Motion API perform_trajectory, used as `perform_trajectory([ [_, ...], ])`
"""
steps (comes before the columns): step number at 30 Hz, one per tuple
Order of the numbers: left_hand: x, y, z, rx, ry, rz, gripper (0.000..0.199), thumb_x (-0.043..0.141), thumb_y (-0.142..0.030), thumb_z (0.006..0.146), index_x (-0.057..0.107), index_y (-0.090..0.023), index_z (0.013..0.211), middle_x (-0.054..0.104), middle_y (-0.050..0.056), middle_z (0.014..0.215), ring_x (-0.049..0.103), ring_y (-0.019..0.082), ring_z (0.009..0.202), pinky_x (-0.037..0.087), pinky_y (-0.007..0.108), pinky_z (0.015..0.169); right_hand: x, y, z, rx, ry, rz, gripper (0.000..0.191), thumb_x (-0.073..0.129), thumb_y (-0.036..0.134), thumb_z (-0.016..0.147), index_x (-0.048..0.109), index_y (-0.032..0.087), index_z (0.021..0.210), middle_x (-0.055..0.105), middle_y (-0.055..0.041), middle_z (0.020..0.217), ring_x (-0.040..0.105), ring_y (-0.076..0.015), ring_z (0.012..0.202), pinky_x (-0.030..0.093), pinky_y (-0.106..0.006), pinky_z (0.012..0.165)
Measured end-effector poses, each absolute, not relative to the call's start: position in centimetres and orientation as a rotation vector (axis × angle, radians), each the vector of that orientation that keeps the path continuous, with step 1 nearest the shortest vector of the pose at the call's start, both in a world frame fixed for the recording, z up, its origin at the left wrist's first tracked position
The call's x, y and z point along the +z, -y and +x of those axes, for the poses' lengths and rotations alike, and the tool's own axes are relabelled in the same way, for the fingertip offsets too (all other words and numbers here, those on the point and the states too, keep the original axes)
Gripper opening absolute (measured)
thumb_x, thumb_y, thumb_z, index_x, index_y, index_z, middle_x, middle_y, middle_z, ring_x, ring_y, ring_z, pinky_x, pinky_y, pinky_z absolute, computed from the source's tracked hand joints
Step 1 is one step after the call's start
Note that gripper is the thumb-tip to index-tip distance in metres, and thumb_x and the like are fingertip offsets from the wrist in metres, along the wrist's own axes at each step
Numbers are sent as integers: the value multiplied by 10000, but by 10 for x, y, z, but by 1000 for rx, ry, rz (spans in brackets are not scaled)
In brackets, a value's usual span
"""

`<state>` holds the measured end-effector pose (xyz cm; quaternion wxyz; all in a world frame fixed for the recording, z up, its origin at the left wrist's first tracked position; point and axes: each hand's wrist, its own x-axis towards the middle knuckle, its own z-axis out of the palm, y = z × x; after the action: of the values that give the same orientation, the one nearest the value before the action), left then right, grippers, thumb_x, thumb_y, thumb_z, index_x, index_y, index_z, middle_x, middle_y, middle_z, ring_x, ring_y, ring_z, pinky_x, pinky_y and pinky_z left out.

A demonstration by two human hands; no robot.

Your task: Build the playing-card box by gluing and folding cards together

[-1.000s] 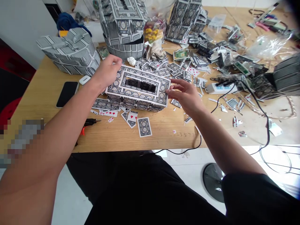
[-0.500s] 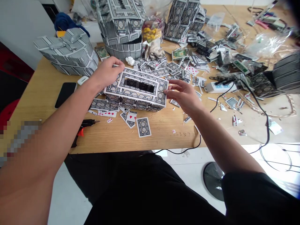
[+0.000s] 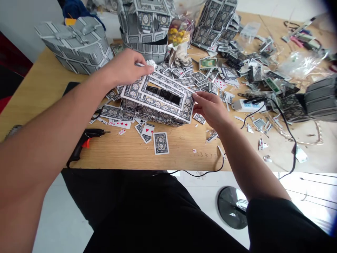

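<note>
- Box made of playing cards [image 3: 158,104] is on the table [image 3: 179,154] between the hands, slotted side up.
- Right hand [image 3: 213,109] clamped on its right end, thumb at top edge; squeezing too hard could bend or pop the card edges.
- Left hand [image 3: 126,68] at the far left corner, fingertips close together; can't tell if they actually pinch the card, so an uneven pull could twist the top.
- Top overhangs the front a bit; lifting by that rim might peel it off.
- Playing cards [image 3: 147,131] lie just in front; sliding the box could snag or scatter them.
- Glue gun [image 3: 92,133] near left forearm; its tip, if hot, could burn skin.
- Black cable [image 3: 286,124] beyond right forearm; an outward sweep could catch it.
</note>
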<state>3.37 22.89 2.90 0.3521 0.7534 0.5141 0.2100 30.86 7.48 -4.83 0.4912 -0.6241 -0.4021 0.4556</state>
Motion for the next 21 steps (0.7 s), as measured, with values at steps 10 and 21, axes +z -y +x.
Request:
perform_trajectory([
  [10,61,-220,45,312,-1407,2399,407,695,-578,958,836,-203,1031,598,46,759,662,234,816,329,338,686,-57,-86,314,1074,990,-1576,423,880,628,783,713,240,815,709,-37,815,628,-150,600,570,-310,520],
  [21,41,-229,35,286,-1420,2325,438,695,-603,945,854,-203,1024,677,50,826,547,193,742,331,343,690,-49,-93,312,1057,1020,-1655,395,895,578,785,706,231,786,682,-29,775,623,-125,533,564,-284,466],
])
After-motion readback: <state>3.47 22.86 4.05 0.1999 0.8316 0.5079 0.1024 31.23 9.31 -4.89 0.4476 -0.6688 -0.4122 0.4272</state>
